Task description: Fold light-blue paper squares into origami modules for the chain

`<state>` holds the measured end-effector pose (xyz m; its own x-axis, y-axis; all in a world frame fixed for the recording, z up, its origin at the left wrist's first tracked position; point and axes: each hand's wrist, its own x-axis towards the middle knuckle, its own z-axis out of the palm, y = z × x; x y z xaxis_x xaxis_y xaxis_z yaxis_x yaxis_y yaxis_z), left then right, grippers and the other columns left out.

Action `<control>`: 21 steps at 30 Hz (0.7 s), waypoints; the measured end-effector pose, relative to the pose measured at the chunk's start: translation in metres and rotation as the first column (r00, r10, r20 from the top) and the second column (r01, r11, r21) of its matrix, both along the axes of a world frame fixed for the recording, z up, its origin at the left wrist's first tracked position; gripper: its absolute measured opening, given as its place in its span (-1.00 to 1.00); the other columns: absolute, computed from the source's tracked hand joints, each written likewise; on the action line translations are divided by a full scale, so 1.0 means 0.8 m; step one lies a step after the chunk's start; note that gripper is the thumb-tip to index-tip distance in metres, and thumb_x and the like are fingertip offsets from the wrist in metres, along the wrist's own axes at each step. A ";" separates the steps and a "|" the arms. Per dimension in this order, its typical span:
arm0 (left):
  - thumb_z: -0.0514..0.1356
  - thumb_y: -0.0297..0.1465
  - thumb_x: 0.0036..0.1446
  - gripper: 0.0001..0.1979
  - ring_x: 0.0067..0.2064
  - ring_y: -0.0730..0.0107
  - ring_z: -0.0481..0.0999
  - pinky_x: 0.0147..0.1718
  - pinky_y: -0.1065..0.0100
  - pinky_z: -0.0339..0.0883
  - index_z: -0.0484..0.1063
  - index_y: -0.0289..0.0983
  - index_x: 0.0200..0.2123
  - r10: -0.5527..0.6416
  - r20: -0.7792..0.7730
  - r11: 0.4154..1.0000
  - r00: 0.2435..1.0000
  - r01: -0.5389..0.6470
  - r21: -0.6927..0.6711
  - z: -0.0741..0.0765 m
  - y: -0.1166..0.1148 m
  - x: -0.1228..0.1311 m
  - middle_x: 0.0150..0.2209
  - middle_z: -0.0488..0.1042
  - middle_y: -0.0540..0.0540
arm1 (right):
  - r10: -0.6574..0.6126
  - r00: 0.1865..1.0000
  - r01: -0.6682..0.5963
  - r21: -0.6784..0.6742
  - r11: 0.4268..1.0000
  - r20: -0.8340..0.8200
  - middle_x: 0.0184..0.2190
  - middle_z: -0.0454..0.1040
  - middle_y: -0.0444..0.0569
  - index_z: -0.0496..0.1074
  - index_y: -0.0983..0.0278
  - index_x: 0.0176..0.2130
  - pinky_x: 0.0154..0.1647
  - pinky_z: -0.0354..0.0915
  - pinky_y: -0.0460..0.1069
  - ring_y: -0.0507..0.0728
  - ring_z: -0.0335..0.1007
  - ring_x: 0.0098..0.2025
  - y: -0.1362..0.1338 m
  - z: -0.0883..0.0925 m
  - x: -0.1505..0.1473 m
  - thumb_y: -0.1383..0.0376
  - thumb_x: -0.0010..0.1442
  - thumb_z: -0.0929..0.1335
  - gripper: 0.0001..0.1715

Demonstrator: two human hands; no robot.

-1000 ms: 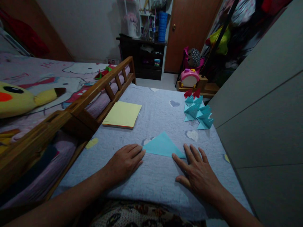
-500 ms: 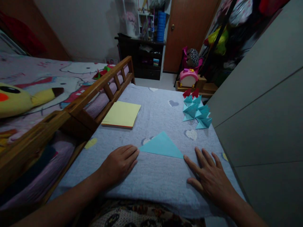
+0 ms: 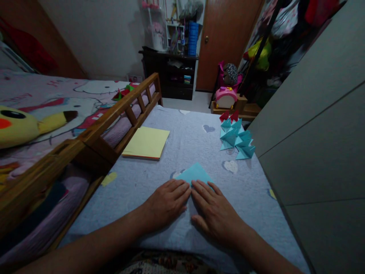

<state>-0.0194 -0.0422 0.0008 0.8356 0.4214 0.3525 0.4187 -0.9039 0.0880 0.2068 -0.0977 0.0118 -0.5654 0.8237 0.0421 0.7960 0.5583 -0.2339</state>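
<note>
Both forearms (image 3: pixel 110 234) are being angled inward. The left hand (image 3: pixel 169 199) and right hand (image 3: pixel 213 211) are being held palm-down, side by side, fingers loosely extended and unclenched; the near edge of the blue paper (image 3: pixel 196 172), on the pale-blue cloth (image 3: pixel 185 142), is being overlaid by fingertips.

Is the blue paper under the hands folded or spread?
Folded: the blue paper peaks like a triangle; below it, between left hand and right hand, only cloth shows.
</note>
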 end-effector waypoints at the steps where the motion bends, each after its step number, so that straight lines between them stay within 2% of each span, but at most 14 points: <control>1: 0.16 -0.40 0.29 -0.68 0.03 0.07 0.49 0.05 0.07 0.44 0.40 -0.41 0.08 -0.004 -0.017 1.000 1.000 0.003 -0.017 -0.003 0.001 0.003 0.00 0.55 -0.24 | 0.004 1.000 -0.004 -0.021 1.000 -0.006 0.40 0.13 0.15 0.17 0.36 0.37 0.42 0.01 0.23 0.28 0.05 0.41 0.003 -0.004 -0.005 0.08 0.33 0.31 -0.25; 4: 0.19 -0.41 0.27 -0.66 0.03 0.06 0.49 0.03 0.07 0.46 0.40 -0.41 0.07 0.013 -0.034 0.999 0.999 -0.014 -0.043 -0.011 0.002 -0.001 0.01 0.54 -0.26 | 0.008 1.000 -0.009 -0.066 0.998 -0.010 0.42 0.08 0.13 0.13 0.36 0.39 0.44 -0.02 0.23 0.27 0.01 0.43 0.005 -0.013 -0.005 0.08 0.31 0.33 -0.20; 9: 0.17 -0.46 0.26 -0.67 0.02 0.08 0.50 0.00 0.06 0.48 0.40 -0.38 0.08 0.030 -0.037 0.999 0.999 -0.032 -0.036 -0.015 0.000 -0.021 0.03 0.53 -0.23 | 0.008 1.000 -0.005 -0.113 0.994 0.029 0.43 0.05 0.06 0.11 0.27 0.40 0.40 0.06 0.26 0.29 0.01 0.43 -0.006 -0.017 0.026 0.03 0.28 0.36 -0.15; 14: 0.09 -0.50 0.30 -0.76 -0.05 0.15 0.54 -0.06 0.13 0.51 0.46 -0.36 -0.01 0.146 0.035 0.988 0.989 -0.148 0.051 -0.016 -0.007 -0.041 -0.07 0.57 -0.20 | -0.062 0.996 0.059 0.049 0.997 0.069 0.43 0.06 0.04 -0.01 0.20 0.44 0.35 0.10 0.24 0.28 0.07 0.41 -0.031 -0.030 0.069 0.08 0.28 0.36 -0.11; 17: 0.06 -0.49 0.33 -0.75 -0.06 0.17 0.54 -0.05 0.14 0.51 0.46 -0.36 -0.01 0.213 0.043 0.975 0.976 -0.216 0.056 -0.018 -0.010 -0.052 -0.09 0.57 -0.20 | -0.073 0.992 0.056 0.165 0.985 0.101 0.41 0.12 0.02 -0.05 0.18 0.45 0.31 0.12 0.21 0.25 0.13 0.39 -0.045 -0.038 0.091 0.07 0.30 0.33 -0.11; 21: 0.04 -0.51 0.34 -0.75 -0.06 0.16 0.54 -0.05 0.14 0.50 0.47 -0.38 -0.02 0.241 0.056 0.966 0.969 -0.245 0.083 -0.020 -0.013 -0.059 -0.09 0.57 -0.22 | -0.095 0.985 0.053 0.268 0.962 0.146 0.38 0.19 0.03 0.05 0.21 0.42 0.26 0.14 0.21 0.26 0.18 0.36 -0.055 -0.038 0.110 0.07 0.31 0.32 -0.18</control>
